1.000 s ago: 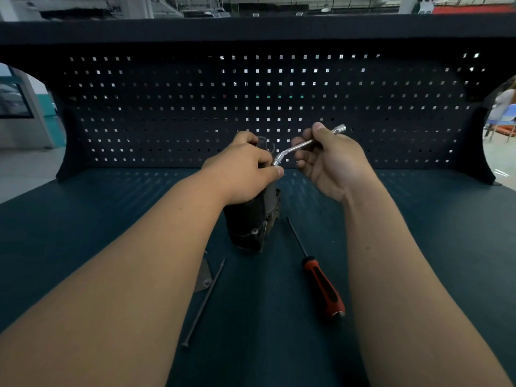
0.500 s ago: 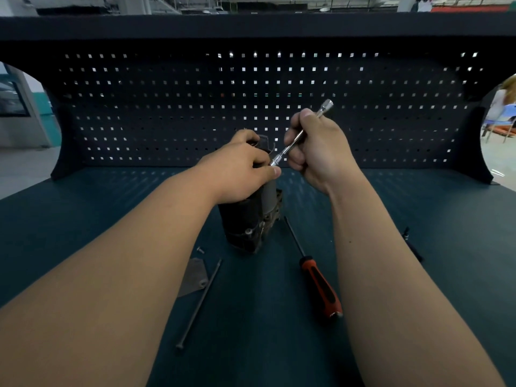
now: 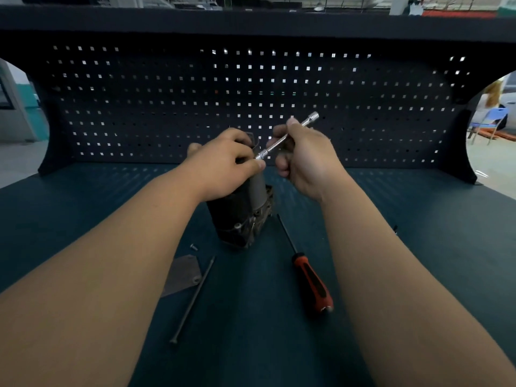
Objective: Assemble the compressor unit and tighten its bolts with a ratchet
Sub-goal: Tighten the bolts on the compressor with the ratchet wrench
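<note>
Orange screwdriver (image 3: 311, 283) beside compressor (image 3: 240, 216)

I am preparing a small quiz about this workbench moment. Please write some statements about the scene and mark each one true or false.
1. The right hand holds the ratchet. True.
2. The screwdriver is held in the left hand. False: it lies on the bench, to the right of the compressor unit.
3. The left hand grips the top of the compressor unit. True.
4. The long bolt lies to the right of the screwdriver. False: it lies to its left, beside the metal plate.
</note>
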Demonstrator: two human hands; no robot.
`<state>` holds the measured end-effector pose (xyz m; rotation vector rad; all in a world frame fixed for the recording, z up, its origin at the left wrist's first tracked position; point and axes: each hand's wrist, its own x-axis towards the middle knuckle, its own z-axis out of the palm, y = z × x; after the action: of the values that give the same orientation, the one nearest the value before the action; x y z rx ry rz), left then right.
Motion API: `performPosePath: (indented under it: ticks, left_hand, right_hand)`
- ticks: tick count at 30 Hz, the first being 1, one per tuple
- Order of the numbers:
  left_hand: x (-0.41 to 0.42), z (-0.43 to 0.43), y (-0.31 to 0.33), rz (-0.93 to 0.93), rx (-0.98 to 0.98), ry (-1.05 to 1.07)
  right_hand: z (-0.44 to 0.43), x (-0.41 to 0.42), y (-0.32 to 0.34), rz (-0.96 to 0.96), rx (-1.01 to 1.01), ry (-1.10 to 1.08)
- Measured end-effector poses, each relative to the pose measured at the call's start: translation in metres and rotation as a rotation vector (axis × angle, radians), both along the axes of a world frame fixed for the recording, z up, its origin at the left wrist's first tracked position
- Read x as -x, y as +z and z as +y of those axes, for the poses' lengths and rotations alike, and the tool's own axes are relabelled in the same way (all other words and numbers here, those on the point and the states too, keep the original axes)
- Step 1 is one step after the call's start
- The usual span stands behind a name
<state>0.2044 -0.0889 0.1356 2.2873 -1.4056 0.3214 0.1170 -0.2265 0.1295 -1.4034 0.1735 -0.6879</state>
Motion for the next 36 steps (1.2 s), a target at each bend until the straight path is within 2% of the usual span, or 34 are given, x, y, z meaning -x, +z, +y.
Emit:
performPosePath:
  ticks: [3, 5, 7, 8, 10, 11, 12, 14, 17, 19, 20, 22, 24, 26, 27, 29, 32, 36]
  left_hand:
    - [-0.002, 0.002, -0.001, -0.008, 0.001, 0.027]
    - [-0.001, 0.002, -0.003, 0.019, 0.014, 0.025]
    - [-0.001, 0.002, -0.004, 0.03, 0.038, 0.026]
    - [0.0, 0.002, -0.004, 0.037, 0.047, 0.028]
    - [0.001, 0.002, -0.003, 0.054, 0.054, 0.034]
    - [0.001, 0.002, -0.003, 0.05, 0.053, 0.039]
    - [0.001, 0.002, -0.003, 0.043, 0.051, 0.044]
    - [0.002, 0.002, -0.003, 0.034, 0.052, 0.049]
    - [0.003, 0.002, -0.004, 0.03, 0.055, 0.053]
    - [0.004, 0.002, -0.004, 0.023, 0.059, 0.053]
    - [0.004, 0.002, -0.004, 0.026, 0.059, 0.051]
    - [0.005, 0.002, -0.004, 0.037, 0.058, 0.045]
    - [0.005, 0.002, -0.004, 0.042, 0.061, 0.041]
    - [0.005, 0.001, -0.004, 0.044, 0.064, 0.041]
    - [0.005, 0.002, -0.004, 0.044, 0.066, 0.04]
    - [0.006, 0.002, -0.004, 0.049, 0.069, 0.034]
    - [0.008, 0.003, -0.004, 0.066, 0.071, 0.031]
    - [0.007, 0.004, -0.002, 0.065, 0.067, 0.036]
  right_hand:
    - [-0.025, 0.009, -0.013, 0.137, 0.078, 0.017]
    - [-0.057, 0.02, -0.023, 0.306, 0.272, -0.28]
    - [-0.097, 0.035, -0.038, 0.659, 0.637, -0.663]
    - [-0.113, 0.043, -0.048, 0.911, 0.8, -0.734]
    - [-0.134, 0.054, -0.07, 1.42, 1.038, -0.673]
    - [-0.14, 0.056, -0.08, 1.594, 1.102, -0.612]
    - [-0.144, 0.056, -0.09, 1.696, 1.138, -0.558]
    - [-0.147, 0.053, -0.103, 1.755, 1.17, -0.491]
    - [-0.146, 0.052, -0.109, 1.676, 1.17, -0.513]
    - [-0.143, 0.052, -0.107, 1.479, 1.218, -0.567]
    - [-0.14, 0.051, -0.105, 1.322, 1.197, -0.606]
    - [-0.13, 0.048, -0.091, 0.939, 1.023, -0.672]
    - [-0.118, 0.043, -0.065, 0.579, 0.724, -0.649]
    - [-0.102, 0.043, -0.037, 0.323, 0.446, -0.51]
    - [-0.095, 0.044, -0.026, 0.243, 0.378, -0.436]
    - [-0.082, 0.046, -0.014, 0.172, 0.375, -0.333]
    - [-0.068, 0.044, -0.007, 0.167, 0.447, -0.233]
    - [-0.066, 0.039, -0.003, 0.134, 0.42, -0.311]
